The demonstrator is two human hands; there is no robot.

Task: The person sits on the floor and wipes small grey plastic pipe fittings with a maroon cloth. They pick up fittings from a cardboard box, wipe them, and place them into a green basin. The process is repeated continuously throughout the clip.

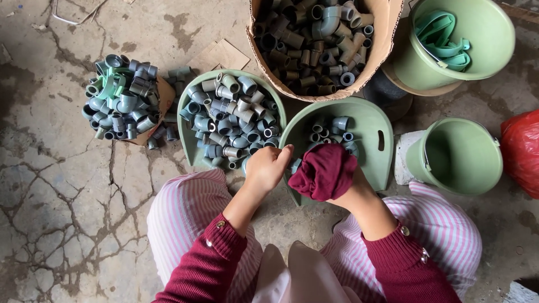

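Landmark: green scoop tray w/ slot handle [377,126], centre. Listed L to R.

1. Heap of grey pipe fittings [119,96] on a cardboard scrap, far L of tray. Loose pile, some rolled off onto the floor.
2. Second green tray [197,150], just L of landmark, touching it. Full of grey elbows & couplers, heaped to the rim.
3. My left hand [267,167], at the landmark tray's L rim. Fingers curled shut around a small grey fitting [295,165]; only a sliver shows.
4. My right hand [324,171], over the tray's near edge, wrapped in a maroon cloth. Grip under the cloth: can't tell.
5. Fittings inside landmark tray [331,128]: few, at its far end.
6. Cardboard box [387,33], behind tray: darker fittings, full.
7. Green buckets: one behind-R w/ green straps [494,39], one R, empty [463,154]. Red bag [522,151] far R.

Handling, my est.: rigid plastic, light, smooth, rolls easily. Not fragile. Pinch across the socket mouth or hook a finger thru the bore.

Room: tight. Rims crowd L, back & R; knees close in the near side. Open cracked floor [50,185] only far L of tray.
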